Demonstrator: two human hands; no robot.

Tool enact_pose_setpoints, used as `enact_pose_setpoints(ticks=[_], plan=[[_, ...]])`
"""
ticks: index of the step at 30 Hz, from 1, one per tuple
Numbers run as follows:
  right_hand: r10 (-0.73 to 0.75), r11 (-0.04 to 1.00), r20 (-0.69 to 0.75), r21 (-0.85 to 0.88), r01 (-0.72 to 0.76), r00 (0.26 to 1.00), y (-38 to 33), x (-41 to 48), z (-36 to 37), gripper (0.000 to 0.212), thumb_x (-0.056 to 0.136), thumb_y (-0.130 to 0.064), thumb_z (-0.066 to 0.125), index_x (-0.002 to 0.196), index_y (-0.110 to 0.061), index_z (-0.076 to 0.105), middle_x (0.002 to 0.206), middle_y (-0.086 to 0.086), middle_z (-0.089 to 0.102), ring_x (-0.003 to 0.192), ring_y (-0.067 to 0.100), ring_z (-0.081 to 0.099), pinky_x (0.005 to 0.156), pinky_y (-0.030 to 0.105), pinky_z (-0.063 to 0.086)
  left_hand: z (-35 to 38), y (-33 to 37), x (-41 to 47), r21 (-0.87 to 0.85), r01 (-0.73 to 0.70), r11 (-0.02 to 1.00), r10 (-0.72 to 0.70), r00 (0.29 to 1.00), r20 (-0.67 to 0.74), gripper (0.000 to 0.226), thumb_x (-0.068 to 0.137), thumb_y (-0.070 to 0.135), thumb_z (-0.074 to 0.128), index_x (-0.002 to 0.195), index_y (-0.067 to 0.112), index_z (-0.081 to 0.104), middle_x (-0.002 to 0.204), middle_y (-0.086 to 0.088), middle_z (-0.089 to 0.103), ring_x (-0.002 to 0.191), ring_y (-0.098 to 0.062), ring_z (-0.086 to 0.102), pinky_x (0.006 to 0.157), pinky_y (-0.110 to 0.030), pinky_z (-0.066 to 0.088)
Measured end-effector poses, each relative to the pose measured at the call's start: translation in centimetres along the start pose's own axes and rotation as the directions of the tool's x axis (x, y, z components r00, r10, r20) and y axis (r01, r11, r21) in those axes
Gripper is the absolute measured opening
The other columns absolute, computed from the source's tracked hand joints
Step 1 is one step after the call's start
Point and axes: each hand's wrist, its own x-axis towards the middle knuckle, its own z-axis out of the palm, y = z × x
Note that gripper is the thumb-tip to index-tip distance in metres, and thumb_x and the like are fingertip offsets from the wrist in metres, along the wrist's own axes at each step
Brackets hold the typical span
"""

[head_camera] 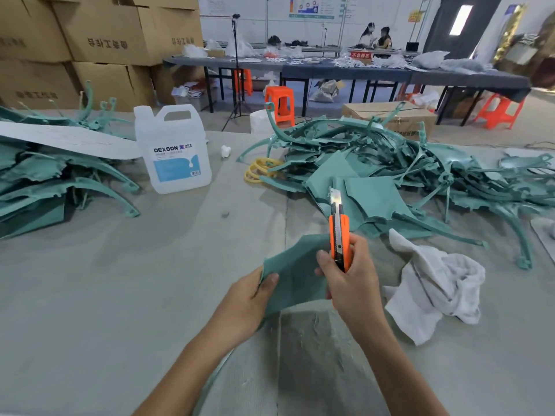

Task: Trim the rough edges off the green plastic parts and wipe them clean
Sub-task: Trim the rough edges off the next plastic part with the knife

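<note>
Grey felt covers the tabletop [120,295], heaped with green parts. Left hand [252,295] pinches one green plastic part [292,277] by its left edge; right hand [348,277] grips the orange utility knife [338,232], blade pointing away, just beside the part's right edge.

Single head-worn view, forward and down, close above the table [120,295].
</note>
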Motion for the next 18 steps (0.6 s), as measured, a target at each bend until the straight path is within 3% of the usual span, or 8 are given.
enact_pose_setpoints(ticks=[3, 6, 10, 14, 18], plan=[[-0.075, 0.992, 0.016, -0.103, 0.076, 0.997, -0.4, -0.5, -1.0, 0.006, 0.097, -0.042, 0.059, 0.098, -0.045, 0.054, 0.079, 0.007, 0.064, 0.065, 0.028, 0.061, 0.064, 0.054, 0.055, 1.4, 0.0, 0.7, 0.068, 0.036, 0.997, -0.029, 0.994, -0.101, 0.022, 0.106, 0.035, 0.044, 0.116, 0.04, 0.063, 0.106, 0.018, 0.071, 0.1, -0.001, 0.065, 0.087, -0.026, 0.051], [-0.11, 0.978, 0.142, -0.159, 0.132, 0.984, -0.7, -1.8, -2.0, 0.009, 0.097, -0.04, 0.057, 0.101, -0.048, 0.057, 0.073, 0.009, 0.063, 0.057, 0.029, 0.059, 0.059, 0.053, 0.054, 2.7, -0.2, 0.3, 0.115, -0.025, 0.993, 0.044, 0.984, -0.172, 0.013, 0.103, 0.036, 0.05, 0.11, 0.034, 0.061, 0.091, 0.015, 0.069, 0.083, -0.004, 0.064, 0.073, -0.023, 0.049], [-0.083, 0.97, 0.288, -0.194, 0.143, 0.954, -0.4, -3.1, -2.9, 0.022, 0.1, -0.038, 0.055, 0.111, -0.056, 0.054, 0.076, 0.002, 0.069, 0.055, 0.017, 0.062, 0.057, 0.046, 0.056, 3.6, -0.2, -0.1, 0.149, -0.065, 0.987, 0.095, 0.974, -0.206, 0.002, 0.1, 0.031, 0.057, 0.099, 0.032, 0.058, 0.076, 0.009, 0.064, 0.073, -0.006, 0.059, 0.059, -0.02, 0.044], [-0.07, 0.94, 0.369, -0.287, 0.185, 0.927, 0.3, -3.8, -3.7, 0.033, 0.097, -0.048, 0.052, 0.118, -0.072, 0.042, 0.078, -0.001, 0.069, 0.06, 0.018, 0.065, 0.055, 0.046, 0.055, 3.5, -0.1, 0.4, 0.241, -0.029, 0.97, 0.081, 0.974, -0.209, 0.03, 0.1, 0.033, 0.057, 0.071, 0.032, 0.048, 0.061, 0.011, 0.052, 0.061, 0.003, 0.053, 0.054, -0.014, 0.035], [-0.066, 0.927, 0.399, -0.314, 0.204, 0.914, 0.4, -4.0, -3.9, 0.034, 0.096, -0.054, 0.048, 0.119, -0.076, 0.037, 0.08, 0.0, 0.069, 0.059, 0.019, 0.064, 0.055, 0.048, 0.055, 3.3, 0.3, 0.9, 0.255, 0.049, 0.966, 0.01, 0.975, -0.223, 0.033, 0.1, 0.037, 0.053, 0.071, 0.022, 0.052, 0.061, 0.006, 0.054, 0.054, -0.008, 0.05, 0.049, -0.02, 0.033]])
